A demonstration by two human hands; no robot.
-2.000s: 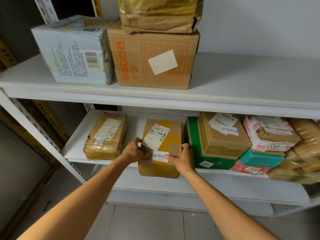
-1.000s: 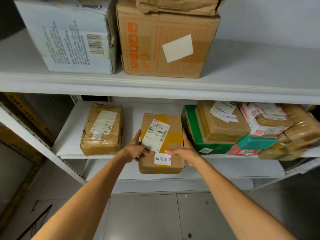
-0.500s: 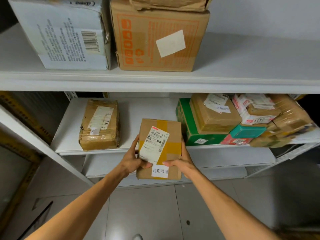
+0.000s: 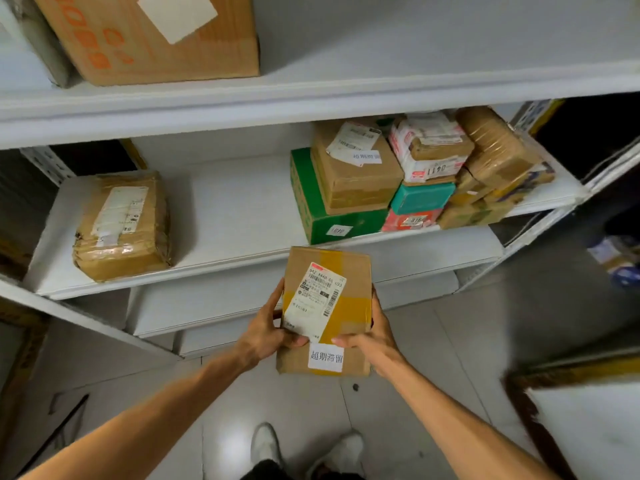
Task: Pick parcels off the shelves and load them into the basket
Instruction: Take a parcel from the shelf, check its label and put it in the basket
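Heads up: your left hand (image 4: 262, 336) and right hand (image 4: 374, 336) only pinch the parcel (image 4: 332, 299) near its bottom, so a quick turn could tip it onto the floor. Both hands are clamped on its sides, thumbs on top. It's held off the lower shelf (image 4: 225, 209), and no basket is in view.

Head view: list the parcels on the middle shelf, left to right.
Taped brown parcel → green box → teal box → tape-wrapped brown bundle. The parcels stacked on these overlap them, so they are left out.
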